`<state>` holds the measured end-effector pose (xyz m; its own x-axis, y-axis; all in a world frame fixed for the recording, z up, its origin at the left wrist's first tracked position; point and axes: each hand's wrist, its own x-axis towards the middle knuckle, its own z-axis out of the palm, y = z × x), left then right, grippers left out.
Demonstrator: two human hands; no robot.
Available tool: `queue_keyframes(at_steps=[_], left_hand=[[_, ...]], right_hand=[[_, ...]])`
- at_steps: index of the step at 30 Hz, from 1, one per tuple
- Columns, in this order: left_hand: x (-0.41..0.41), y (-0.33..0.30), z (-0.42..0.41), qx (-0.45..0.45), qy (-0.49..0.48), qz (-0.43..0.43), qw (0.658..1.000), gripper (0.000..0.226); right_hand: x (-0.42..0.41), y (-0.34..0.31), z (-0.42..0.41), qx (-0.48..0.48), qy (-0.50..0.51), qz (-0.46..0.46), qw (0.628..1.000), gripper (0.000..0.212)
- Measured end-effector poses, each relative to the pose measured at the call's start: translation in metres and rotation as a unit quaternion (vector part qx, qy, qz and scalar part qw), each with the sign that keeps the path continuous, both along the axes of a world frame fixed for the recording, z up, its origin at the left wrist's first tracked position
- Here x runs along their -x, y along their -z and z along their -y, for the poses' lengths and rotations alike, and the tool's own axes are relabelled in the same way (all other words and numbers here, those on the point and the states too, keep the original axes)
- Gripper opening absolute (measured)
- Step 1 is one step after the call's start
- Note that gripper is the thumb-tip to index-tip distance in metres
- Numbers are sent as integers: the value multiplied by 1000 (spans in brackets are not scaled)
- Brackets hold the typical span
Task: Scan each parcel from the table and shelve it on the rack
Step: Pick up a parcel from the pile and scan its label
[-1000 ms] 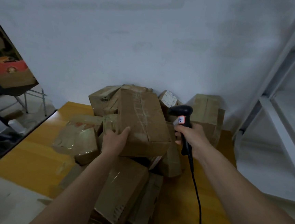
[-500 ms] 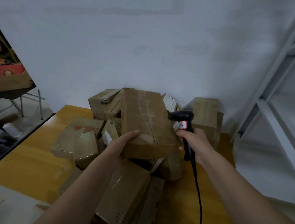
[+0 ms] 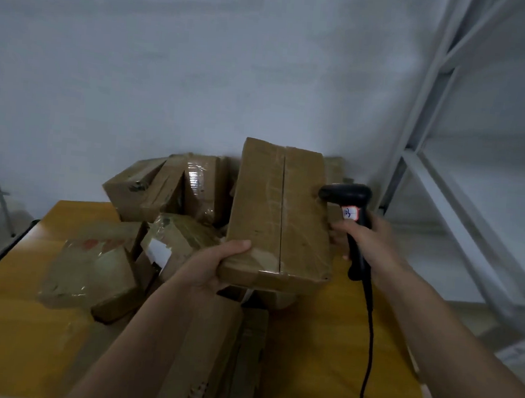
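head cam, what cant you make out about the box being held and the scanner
- Held box, head view: no barcode label shows; its underside and far faces are turned away.
- Scanner: its window faces the box; the tag's writing is too small.
- Left hand: fingers hidden under the box.
- Scanner cable: cut off by the bottom edge.
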<state>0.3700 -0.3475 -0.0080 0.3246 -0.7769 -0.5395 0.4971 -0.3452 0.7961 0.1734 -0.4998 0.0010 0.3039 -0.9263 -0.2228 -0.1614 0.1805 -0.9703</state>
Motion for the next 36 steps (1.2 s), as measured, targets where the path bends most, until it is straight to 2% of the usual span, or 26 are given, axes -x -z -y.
queue_keyframes(at_steps=[6,12,16,19,21,23,27,31,33,34,36], left_hand=[[31,12,22,-25,68,-9,997,46],[77,37,29,-66,136,60,987,102],[104,48,27,-122,162,149,968,117],[124,63,32,-168,145,297,929,106],[142,76,32,-205,148,433,865,107],[162,94,27,-235,153,520,807,107],[193,132,15,-296,136,518,791,112],[204,151,10,-305,160,564,750,119],[203,148,13,-283,171,561,759,116],[200,145,16,-278,157,533,783,112],[186,140,21,-298,68,388,870,100]], right_hand=[[52,18,-6,25,103,-32,994,23],[91,47,-13,3,123,-76,990,26],[113,63,-13,-13,118,-94,988,25],[126,72,-13,-36,113,-105,987,18],[130,77,-15,-53,99,-100,989,13],[132,81,-18,-70,75,-94,990,11],[129,94,-24,-104,28,-83,991,9],[126,104,-28,-133,-6,-85,987,13],[124,109,-29,-149,-12,-76,986,18],[122,112,-28,-155,-15,-73,985,20],[119,114,-27,-158,-25,-81,984,23]])
